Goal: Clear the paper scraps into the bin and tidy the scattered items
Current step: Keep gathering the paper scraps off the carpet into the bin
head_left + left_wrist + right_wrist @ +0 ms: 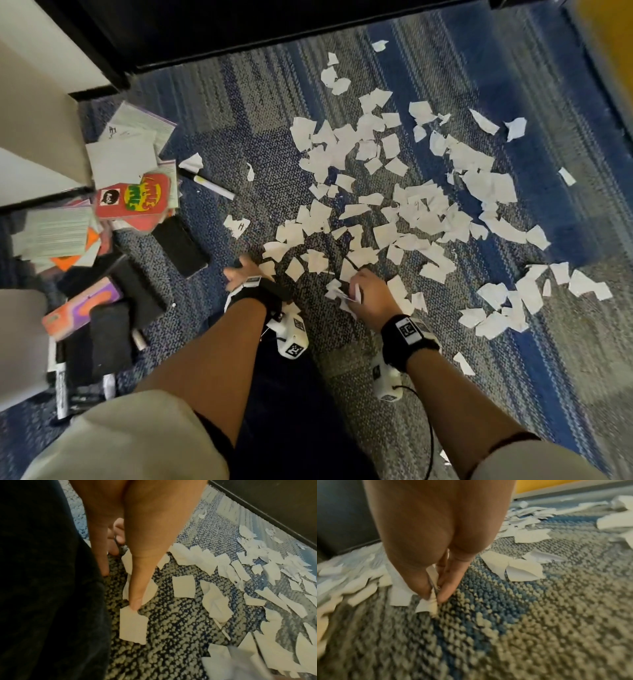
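Observation:
Several torn white paper scraps (421, 205) lie scattered over the blue and grey carpet (239, 113). My right hand (349, 291) is low at the near edge of the spread, and it pinches a few scraps (426, 605) between thumb and fingers (447, 588). My left hand (239, 270) rests on the carpet to the left with its fingers straight and spread. Its thumb tip (135, 605) touches the edge of a small scrap (133, 624). More scraps (183, 586) lie just to the right of that thumb.
At the left lies a jumble: printed cards and sheets (126, 150), a red card box (137, 200), a black phone (181, 246), a white marker (212, 186), an orange box (82, 308) and black markers (61, 387). Dark furniture (239, 31) borders the far side.

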The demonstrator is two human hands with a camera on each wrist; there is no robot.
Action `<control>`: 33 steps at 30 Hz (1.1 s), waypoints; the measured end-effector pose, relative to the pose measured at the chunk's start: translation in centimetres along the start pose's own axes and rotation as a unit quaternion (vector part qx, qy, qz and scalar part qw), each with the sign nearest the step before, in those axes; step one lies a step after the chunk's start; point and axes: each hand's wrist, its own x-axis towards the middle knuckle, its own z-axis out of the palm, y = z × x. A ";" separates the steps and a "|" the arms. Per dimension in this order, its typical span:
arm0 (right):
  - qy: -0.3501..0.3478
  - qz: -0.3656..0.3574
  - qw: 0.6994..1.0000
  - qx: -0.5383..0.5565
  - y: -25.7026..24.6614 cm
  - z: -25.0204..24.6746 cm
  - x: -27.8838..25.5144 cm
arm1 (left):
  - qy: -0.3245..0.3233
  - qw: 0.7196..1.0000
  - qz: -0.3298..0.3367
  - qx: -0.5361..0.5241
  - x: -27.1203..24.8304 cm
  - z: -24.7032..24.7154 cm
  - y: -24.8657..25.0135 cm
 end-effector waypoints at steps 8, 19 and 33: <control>0.107 0.176 0.962 0.178 -0.3 -4.0 3.3 | -0.034 0.996 0.069 0.035 -0.5 -2.2 -0.4; 0.022 0.095 0.995 -0.036 -0.6 -4.4 6.4 | 0.043 0.979 0.171 -0.098 -2.9 -1.9 1.6; 0.028 0.085 0.996 -0.016 0.9 -4.1 6.7 | 0.091 0.958 0.268 -0.042 -2.7 1.3 4.0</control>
